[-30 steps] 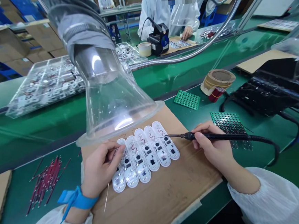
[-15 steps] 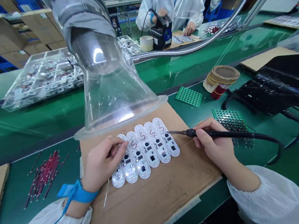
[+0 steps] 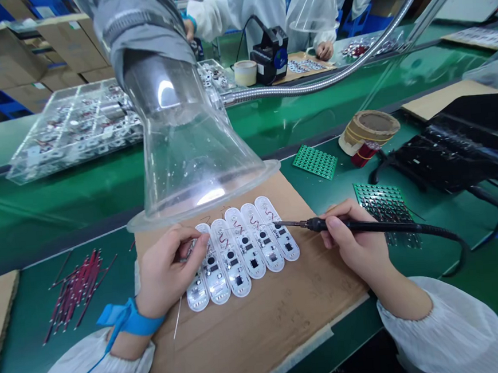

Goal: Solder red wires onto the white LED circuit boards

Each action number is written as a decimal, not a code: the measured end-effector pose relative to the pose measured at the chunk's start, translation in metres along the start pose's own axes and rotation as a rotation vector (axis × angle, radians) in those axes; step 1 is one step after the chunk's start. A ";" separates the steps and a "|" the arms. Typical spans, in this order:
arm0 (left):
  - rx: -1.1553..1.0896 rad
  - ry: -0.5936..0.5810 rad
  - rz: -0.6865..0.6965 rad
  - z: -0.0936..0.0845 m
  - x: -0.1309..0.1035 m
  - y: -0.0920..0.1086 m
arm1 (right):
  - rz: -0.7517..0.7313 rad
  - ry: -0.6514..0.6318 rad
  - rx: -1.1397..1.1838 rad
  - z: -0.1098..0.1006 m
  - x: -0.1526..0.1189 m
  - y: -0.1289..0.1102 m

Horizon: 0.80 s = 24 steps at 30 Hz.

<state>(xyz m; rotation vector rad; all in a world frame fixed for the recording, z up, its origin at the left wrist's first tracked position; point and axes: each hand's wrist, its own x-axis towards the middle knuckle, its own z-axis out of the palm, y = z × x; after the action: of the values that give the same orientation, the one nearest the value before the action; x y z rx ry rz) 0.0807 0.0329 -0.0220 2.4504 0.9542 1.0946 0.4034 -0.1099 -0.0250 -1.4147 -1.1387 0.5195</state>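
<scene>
Several white oval housings with small circuit boards [image 3: 247, 250] lie side by side in a slanted row on a cardboard sheet [image 3: 281, 327]. Thin red wires show on their upper halves. My right hand [image 3: 356, 238] grips a soldering iron [image 3: 317, 224] like a pen, its tip at the upper part of the rightmost board. Pinched in my left hand [image 3: 171, 267] is thin solder wire [image 3: 178, 318]; its tail hangs below the palm and its fine front end runs right across the boards towards the iron tip. My left fingers partly cover the leftmost housings. A blue wrist strap [image 3: 132, 320] circles my left wrist.
A clear fume hood [image 3: 190, 156] hangs low over the boards' far side. Red wires [image 3: 78, 289] lie left. Green circuit panels [image 3: 315, 162], a tape roll [image 3: 369, 131] and a black device [image 3: 448, 148] stand right. A co-worker [image 3: 256, 8] works opposite.
The iron tip has shifted slightly left and down on the rightmost board. My left hand is nearly unmoved. The co-worker opposite has stretched one arm out to my left.
</scene>
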 end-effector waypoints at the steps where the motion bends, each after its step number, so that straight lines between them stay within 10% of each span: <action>1: 0.003 -0.002 0.002 0.000 0.000 0.000 | 0.005 -0.008 -0.006 0.000 0.000 0.001; 17: -0.031 -0.011 0.031 0.002 0.002 0.000 | -0.085 -0.046 -0.079 -0.005 0.001 0.008; 24: -0.069 0.142 -0.061 0.002 0.002 -0.002 | 0.000 0.147 0.144 0.006 -0.001 -0.017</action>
<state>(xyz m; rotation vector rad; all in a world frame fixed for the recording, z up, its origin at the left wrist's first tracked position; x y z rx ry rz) 0.0825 0.0357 -0.0228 2.2987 1.0078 1.2723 0.3921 -0.1108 -0.0104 -1.3057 -0.9650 0.4796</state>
